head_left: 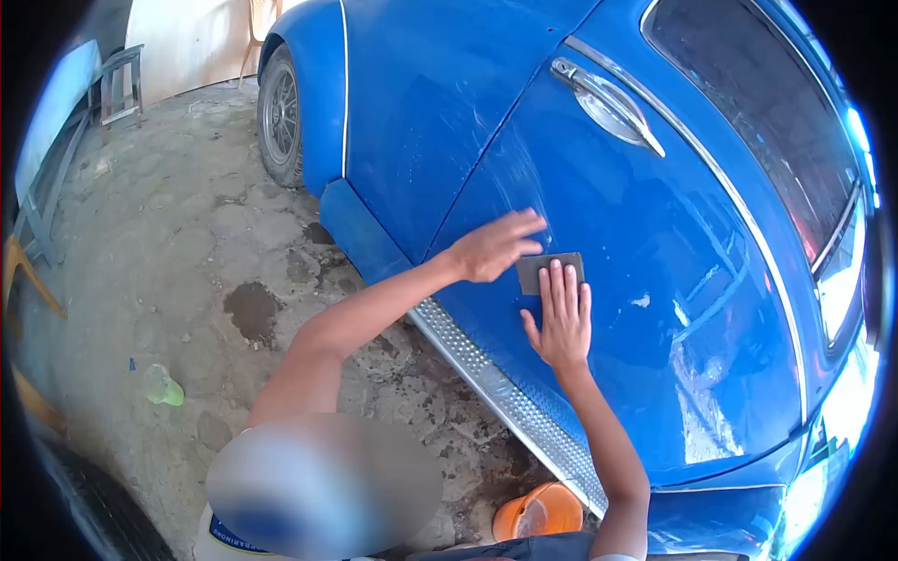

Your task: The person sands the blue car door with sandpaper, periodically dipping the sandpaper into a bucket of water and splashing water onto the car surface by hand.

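At 8 o'clock in our view a green cup (164,385) lies on the ground, and a wheel (281,112) stands at 11 o'clock. Our left hand (491,245) is spread open, fingers flat on the blue door (655,234). The grey pad (531,273) lies against the door at that hand's 4 o'clock. Our right hand (561,323), open and flat, presses the pad with its fingertips. A handle (608,98) sits at 1 o'clock.

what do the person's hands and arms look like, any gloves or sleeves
No gloves: the left hand and right hand are bare, with no rings, watch or bands showing. Both forearms are uncovered too; no sleeve reaches them.
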`<state>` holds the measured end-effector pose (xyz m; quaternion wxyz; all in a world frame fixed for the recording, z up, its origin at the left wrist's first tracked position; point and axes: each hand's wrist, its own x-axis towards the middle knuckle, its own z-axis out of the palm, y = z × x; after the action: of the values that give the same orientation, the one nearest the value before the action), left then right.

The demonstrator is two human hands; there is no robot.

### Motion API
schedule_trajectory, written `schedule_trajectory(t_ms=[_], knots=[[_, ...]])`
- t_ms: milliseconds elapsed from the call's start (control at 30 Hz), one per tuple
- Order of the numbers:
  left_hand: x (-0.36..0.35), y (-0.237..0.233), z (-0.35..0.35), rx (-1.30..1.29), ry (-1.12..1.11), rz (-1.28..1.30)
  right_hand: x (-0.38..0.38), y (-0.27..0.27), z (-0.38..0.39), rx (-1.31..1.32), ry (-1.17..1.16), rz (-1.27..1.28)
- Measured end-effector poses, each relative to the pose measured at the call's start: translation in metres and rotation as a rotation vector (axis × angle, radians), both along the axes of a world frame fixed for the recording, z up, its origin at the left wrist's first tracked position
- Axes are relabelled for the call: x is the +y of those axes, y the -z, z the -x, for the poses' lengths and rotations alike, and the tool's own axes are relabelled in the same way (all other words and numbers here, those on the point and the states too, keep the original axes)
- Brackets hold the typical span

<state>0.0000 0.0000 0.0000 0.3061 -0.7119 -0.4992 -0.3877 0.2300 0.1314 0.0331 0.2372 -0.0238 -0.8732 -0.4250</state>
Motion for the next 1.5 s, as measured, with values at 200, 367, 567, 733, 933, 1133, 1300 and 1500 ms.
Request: schedule_trajectory(t_ms=[200,367,567,733,933,1133,1300,1500], knots=[[-0.018,-0.017,0.001,-0.140,-0.419,-0.290,0.002,-0.048,0.000,0.321,-0.087,0.101],[-0.002,-0.071,0.009,-0.244,-0.452,-0.424,0.014,-0.189,0.009,0.799,0.015,0.071],[0.019,-0.084,-0.002,-0.345,-0.601,-0.525,-0.022,-0.104,0.039,0.428,-0.199,0.271],[-0.009,-0.059,0.025,-0.237,-0.552,-0.392,-0.011,-0.063,0.045,0.358,-0.091,0.067],[-0.027,-0.025,0.052,-0.273,-0.594,-0.379,-0.005,-0.136,0.044,0.779,0.066,0.095],[-0.014,-0.023,0.044,-0.301,-0.622,-0.455,-0.026,0.006,0.073,0.128,-0.176,-0.022],[-0.007,-0.020,0.024,-0.300,-0.522,-0.467,0.015,-0.033,0.013,0.208,-0.181,-0.064],[0.023,-0.045,-0.012,-0.294,-0.419,-0.547,0.092,-0.172,-0.086,0.755,-0.079,0.121]])
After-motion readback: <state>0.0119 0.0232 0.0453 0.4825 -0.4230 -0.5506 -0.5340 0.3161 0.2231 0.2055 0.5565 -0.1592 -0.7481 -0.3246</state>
